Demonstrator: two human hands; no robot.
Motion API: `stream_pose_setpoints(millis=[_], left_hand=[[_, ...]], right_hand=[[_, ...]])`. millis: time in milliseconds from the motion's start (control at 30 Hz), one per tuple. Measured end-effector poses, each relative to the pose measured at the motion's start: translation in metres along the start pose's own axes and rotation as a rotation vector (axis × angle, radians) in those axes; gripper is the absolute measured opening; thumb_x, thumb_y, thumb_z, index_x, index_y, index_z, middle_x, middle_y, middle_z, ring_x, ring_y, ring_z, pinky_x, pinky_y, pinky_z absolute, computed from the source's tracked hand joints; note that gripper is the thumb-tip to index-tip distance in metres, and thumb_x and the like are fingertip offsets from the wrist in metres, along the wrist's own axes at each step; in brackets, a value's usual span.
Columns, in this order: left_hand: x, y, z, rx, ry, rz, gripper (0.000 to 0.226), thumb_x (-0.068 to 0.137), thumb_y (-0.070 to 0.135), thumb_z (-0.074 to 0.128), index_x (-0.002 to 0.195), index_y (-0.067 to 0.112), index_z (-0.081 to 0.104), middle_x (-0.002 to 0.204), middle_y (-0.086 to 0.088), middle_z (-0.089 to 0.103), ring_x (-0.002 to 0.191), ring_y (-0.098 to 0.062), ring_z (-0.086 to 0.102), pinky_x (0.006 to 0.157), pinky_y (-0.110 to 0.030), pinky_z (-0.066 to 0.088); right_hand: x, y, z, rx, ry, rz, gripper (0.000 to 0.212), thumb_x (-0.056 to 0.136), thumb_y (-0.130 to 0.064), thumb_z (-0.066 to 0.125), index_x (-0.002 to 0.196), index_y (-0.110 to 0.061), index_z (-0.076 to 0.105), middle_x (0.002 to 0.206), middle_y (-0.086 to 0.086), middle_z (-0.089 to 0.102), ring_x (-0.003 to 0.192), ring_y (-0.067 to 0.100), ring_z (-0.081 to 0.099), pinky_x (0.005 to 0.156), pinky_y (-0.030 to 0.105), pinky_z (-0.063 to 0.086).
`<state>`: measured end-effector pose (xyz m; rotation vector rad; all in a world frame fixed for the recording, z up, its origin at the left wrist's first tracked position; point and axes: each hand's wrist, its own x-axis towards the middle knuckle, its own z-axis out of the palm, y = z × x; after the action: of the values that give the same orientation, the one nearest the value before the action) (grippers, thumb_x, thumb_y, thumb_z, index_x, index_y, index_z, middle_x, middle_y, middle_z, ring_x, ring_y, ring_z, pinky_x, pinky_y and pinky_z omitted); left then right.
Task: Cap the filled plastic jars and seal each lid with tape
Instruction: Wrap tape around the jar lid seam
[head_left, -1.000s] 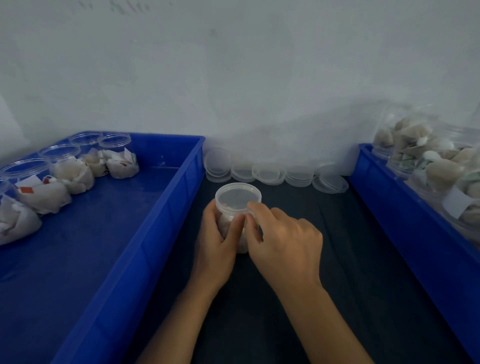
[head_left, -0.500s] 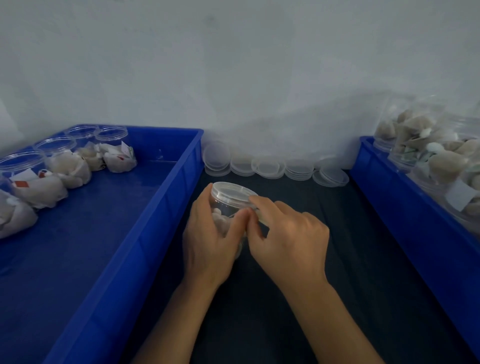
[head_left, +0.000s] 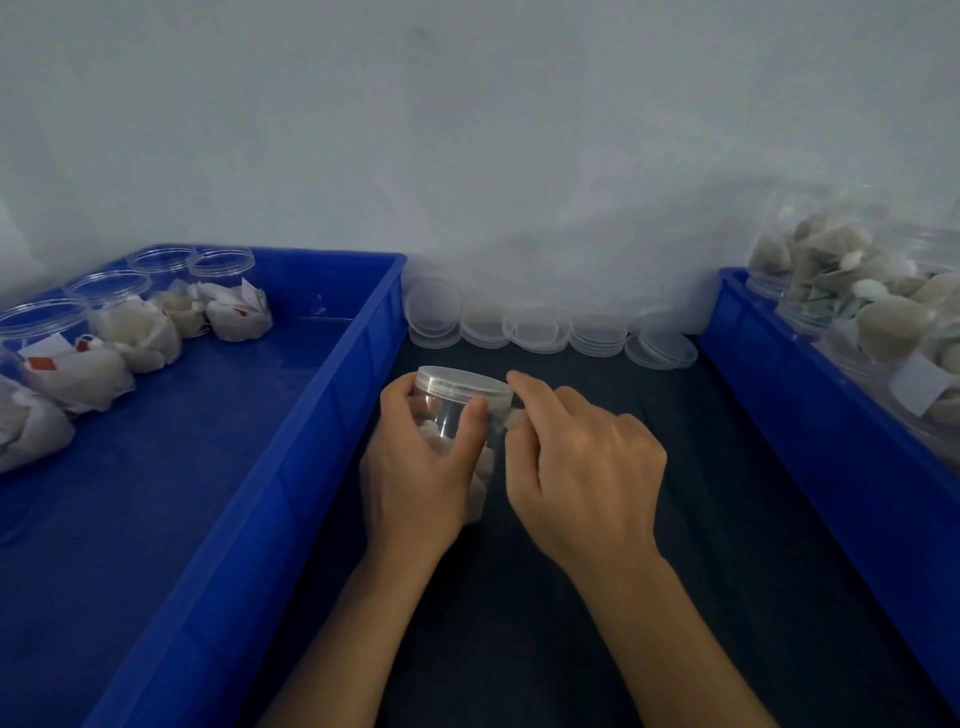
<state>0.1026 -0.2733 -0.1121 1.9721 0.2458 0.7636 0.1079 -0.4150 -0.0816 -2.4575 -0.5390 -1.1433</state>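
A clear plastic jar (head_left: 451, 413) with pale wrapped pieces inside is tilted above the dark mat, between the two bins. My left hand (head_left: 415, 467) grips its body, thumb across the front. A clear lid (head_left: 460, 382) sits on the jar. My right hand (head_left: 587, 467) is at the jar's right side, with the index fingertip on the lid's rim and the thumb just below it, pinching there. No tape can be made out on the clear plastic.
The blue bin on the left (head_left: 311, 415) holds several open filled jars (head_left: 228, 306) along its far-left side. Spare clear lids (head_left: 535, 332) are stacked against the wall. The blue bin on the right (head_left: 810, 395) holds several filled jars (head_left: 831, 270). A dark mat (head_left: 519, 623) lies between the bins.
The jar has been lifted slightly and tilted toward me. My left hand has shifted round its body, and my right fingers have slid to the right edge of the lid.
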Motion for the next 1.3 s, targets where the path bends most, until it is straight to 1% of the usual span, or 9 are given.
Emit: stream_pose_setpoints(millis=[233,400,567,767,900,967,1100,1167,1300], left_hand=[[-0.001,0.004,0.001,-0.033,0.042,-0.055,0.083,0.076,0.088,0.049,0.139,0.033,0.05,0.114,0.019,0.065,0.101,0.007,0.061,0.076,-0.014,0.043],[-0.001,0.005,-0.001,-0.066,0.051,-0.097,0.084,0.072,0.088,0.05,0.136,0.034,0.053,0.108,0.023,0.064,0.098,0.009,0.062,0.076,-0.016,0.044],[-0.002,0.006,-0.002,-0.092,0.051,-0.088,0.074,0.074,0.086,0.054,0.131,0.039,0.054,0.105,0.024,0.066,0.099,0.017,0.059,0.078,-0.019,0.048],[-0.002,0.007,-0.007,-0.096,-0.011,-0.072,0.066,0.075,0.082,0.057,0.127,0.042,0.055,0.106,0.025,0.068,0.1,0.016,0.062,0.078,-0.016,0.049],[-0.003,0.007,-0.009,-0.059,-0.074,-0.041,0.064,0.075,0.082,0.054,0.126,0.044,0.052,0.105,0.026,0.069,0.099,0.016,0.063,0.075,-0.012,0.048],[-0.005,0.007,-0.01,-0.052,-0.11,-0.02,0.066,0.077,0.083,0.053,0.129,0.043,0.053,0.105,0.028,0.068,0.1,0.017,0.063,0.069,-0.009,0.05],[-0.007,0.011,-0.01,-0.047,-0.154,0.01,0.071,0.072,0.092,0.058,0.127,0.049,0.047,0.111,0.036,0.063,0.102,0.019,0.061,0.072,0.003,0.044],[-0.006,0.013,-0.009,-0.035,-0.139,0.0,0.076,0.067,0.1,0.055,0.125,0.052,0.041,0.104,0.029,0.064,0.101,0.023,0.057,0.071,0.005,0.042],[-0.005,0.011,-0.007,-0.096,-0.134,-0.036,0.083,0.07,0.099,0.053,0.129,0.042,0.046,0.109,0.022,0.065,0.099,0.02,0.06,0.069,0.002,0.045]], right_hand=[[0.003,0.001,0.003,-0.07,-0.079,0.052,0.038,0.101,-0.028,0.04,0.123,-0.018,0.07,0.072,-0.006,0.058,0.051,0.015,0.044,0.054,0.034,0.038],[0.005,0.0,0.004,-0.052,-0.14,0.097,0.04,0.101,-0.031,0.037,0.124,-0.019,0.067,0.072,-0.008,0.055,0.052,0.014,0.047,0.056,0.035,0.04],[0.007,-0.003,0.004,-0.042,-0.186,0.132,0.042,0.102,-0.035,0.034,0.127,-0.021,0.064,0.075,-0.008,0.059,0.054,0.015,0.051,0.059,0.037,0.044],[0.006,0.001,0.001,0.001,-0.221,0.12,0.041,0.101,-0.034,0.04,0.133,-0.024,0.063,0.073,-0.009,0.059,0.049,0.013,0.047,0.055,0.034,0.042],[0.004,0.01,-0.004,0.059,-0.292,0.057,0.049,0.098,-0.04,0.03,0.132,-0.027,0.063,0.084,-0.009,0.067,0.056,0.01,0.055,0.051,0.031,0.048],[0.002,0.015,-0.006,0.101,-0.318,0.061,0.054,0.098,-0.043,0.027,0.136,-0.028,0.062,0.09,-0.01,0.069,0.062,0.009,0.058,0.051,0.025,0.043],[0.0,0.018,-0.007,0.143,-0.319,0.078,0.049,0.102,-0.041,0.039,0.143,-0.031,0.062,0.095,-0.011,0.069,0.069,0.011,0.063,0.053,0.029,0.044],[-0.001,0.016,-0.006,0.178,-0.294,0.088,0.045,0.103,-0.039,0.042,0.142,-0.03,0.063,0.091,-0.011,0.066,0.068,0.012,0.062,0.053,0.033,0.049],[-0.001,0.014,0.0,0.32,-0.322,0.174,0.037,0.106,-0.034,0.051,0.141,-0.038,0.06,0.087,-0.015,0.063,0.07,0.009,0.061,0.062,0.041,0.055]])
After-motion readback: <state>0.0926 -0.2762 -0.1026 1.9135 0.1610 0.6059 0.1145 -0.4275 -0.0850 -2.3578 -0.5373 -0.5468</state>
